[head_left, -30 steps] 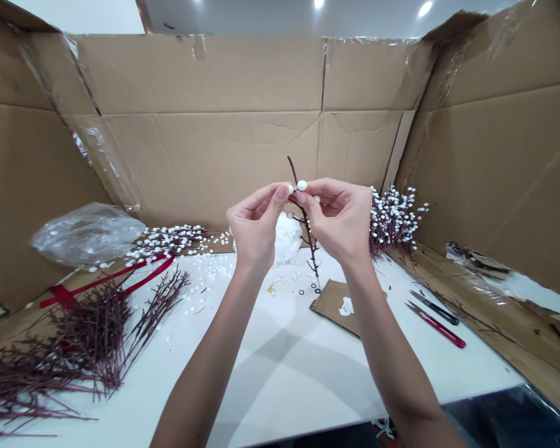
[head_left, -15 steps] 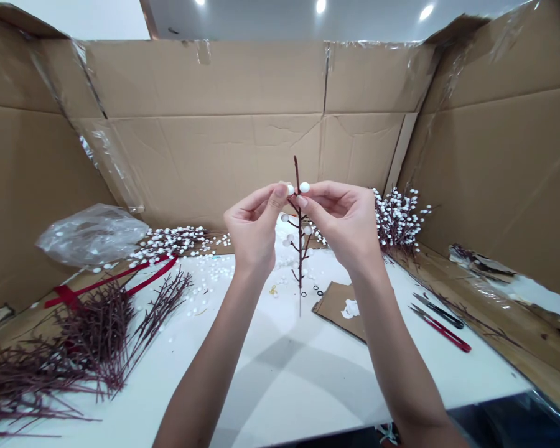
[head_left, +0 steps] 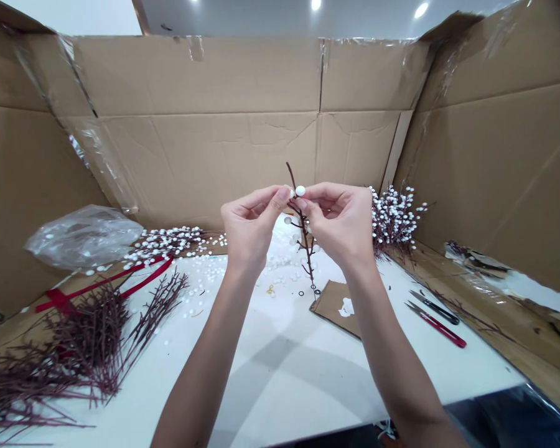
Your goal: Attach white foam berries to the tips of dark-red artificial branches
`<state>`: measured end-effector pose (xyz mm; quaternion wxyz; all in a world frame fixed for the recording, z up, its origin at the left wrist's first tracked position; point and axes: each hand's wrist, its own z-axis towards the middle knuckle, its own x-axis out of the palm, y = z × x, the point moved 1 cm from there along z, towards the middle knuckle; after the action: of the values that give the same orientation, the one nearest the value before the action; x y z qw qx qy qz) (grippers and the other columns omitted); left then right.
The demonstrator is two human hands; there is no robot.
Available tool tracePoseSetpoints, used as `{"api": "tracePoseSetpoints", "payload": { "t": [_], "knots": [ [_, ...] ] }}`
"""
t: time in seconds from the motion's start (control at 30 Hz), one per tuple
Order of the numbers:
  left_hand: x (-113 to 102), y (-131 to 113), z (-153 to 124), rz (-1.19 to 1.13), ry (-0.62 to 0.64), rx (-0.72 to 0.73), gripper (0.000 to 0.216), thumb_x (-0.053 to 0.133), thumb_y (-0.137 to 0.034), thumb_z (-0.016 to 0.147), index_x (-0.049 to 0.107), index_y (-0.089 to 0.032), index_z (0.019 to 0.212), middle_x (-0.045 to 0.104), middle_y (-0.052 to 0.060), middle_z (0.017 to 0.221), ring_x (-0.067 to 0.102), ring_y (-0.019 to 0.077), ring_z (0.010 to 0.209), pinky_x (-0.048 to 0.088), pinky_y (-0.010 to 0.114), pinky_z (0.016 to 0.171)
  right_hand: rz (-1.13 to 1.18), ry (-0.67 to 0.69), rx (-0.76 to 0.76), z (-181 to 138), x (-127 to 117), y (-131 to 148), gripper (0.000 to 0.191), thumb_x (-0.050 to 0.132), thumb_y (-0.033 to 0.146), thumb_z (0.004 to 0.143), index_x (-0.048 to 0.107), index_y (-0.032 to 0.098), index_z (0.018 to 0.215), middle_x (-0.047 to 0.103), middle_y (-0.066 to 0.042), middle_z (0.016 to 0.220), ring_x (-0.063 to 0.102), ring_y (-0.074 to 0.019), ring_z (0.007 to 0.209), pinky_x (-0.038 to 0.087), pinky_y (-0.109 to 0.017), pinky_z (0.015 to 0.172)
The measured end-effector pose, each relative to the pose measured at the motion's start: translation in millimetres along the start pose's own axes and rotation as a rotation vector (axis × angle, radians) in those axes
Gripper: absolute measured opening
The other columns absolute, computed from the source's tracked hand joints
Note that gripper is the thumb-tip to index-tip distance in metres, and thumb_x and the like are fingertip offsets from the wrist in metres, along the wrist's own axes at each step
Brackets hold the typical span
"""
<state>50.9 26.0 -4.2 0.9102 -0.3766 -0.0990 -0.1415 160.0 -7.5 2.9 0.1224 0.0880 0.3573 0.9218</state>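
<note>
Upright before me, tilted with its top to the left, is a dark brown artificial twig point(head_left: 305, 239) with short side stems and several white foam berries. My left hand point(head_left: 252, 221) pinches a small white berry point(head_left: 292, 194) against the twig's upper part, thumb and index fingertip together. From the other side my right hand point(head_left: 338, 218) is closed on the twig with thumb and index finger, just under a larger white berry point(head_left: 300, 190). The fingertips of both hands almost meet. Part of the twig lies hidden behind the right fingers.
Bare brown twigs point(head_left: 93, 336) pile up at left near a red ribbon point(head_left: 144, 280) and a clear plastic bag point(head_left: 86, 236). Finished berry sprays point(head_left: 394, 214) stand at back right. Two thread snips point(head_left: 436, 323) and a cardboard piece point(head_left: 331, 305) lie on the white table point(head_left: 280, 386).
The twig has tilted, its top leaning left and its lower end swinging right. Both hands stay closed close together near its top, and the view has shifted slightly.
</note>
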Motion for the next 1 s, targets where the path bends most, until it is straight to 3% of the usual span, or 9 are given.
{"api": "tracePoseSetpoints", "payload": {
  "t": [0.6,0.8,1.0],
  "knots": [
    [-5,5,3,0.079,0.034,-0.003,0.013,0.076,-0.03,0.065,0.075,-0.018,0.071,0.072,0.003,0.067,0.065,0.0135,0.061,0.053,0.027,0.063,0.083,0.008,0.086,5,4,-11,0.01,0.062,0.007,0.065,0.067,0.015,0.063,0.069,-0.001,0.061,0.065,-0.0116,0.059,0.052,-0.023,0.056],
    [-4,12,5,-0.044,-0.003,-0.008,0.012,0.077,-0.03,0.064,0.075,-0.019,0.069,0.072,0.002,0.069,0.063,0.011,0.063,0.053,0.024,0.065,0.23,0.062,0.142,7,-1,-9,0.002,0.069,0.015,0.063,0.068,0.017,0.064,0.069,0.001,0.061,0.065,-0.0119,0.062,0.053,-0.025,0.061],
    [-4,13,6,-0.154,-0.024,-0.061,0.015,0.079,-0.032,0.061,0.074,-0.02,0.069,0.071,0.002,0.071,0.063,0.0105,0.067,0.052,0.023,0.066,0.218,0.103,0.145,4,-2,-3,0.008,0.073,0.02,0.062,0.068,0.017,0.068,0.071,-0.002,0.071,0.067,-0.0137,0.069,0.054,-0.028,0.067]
  ]
}}
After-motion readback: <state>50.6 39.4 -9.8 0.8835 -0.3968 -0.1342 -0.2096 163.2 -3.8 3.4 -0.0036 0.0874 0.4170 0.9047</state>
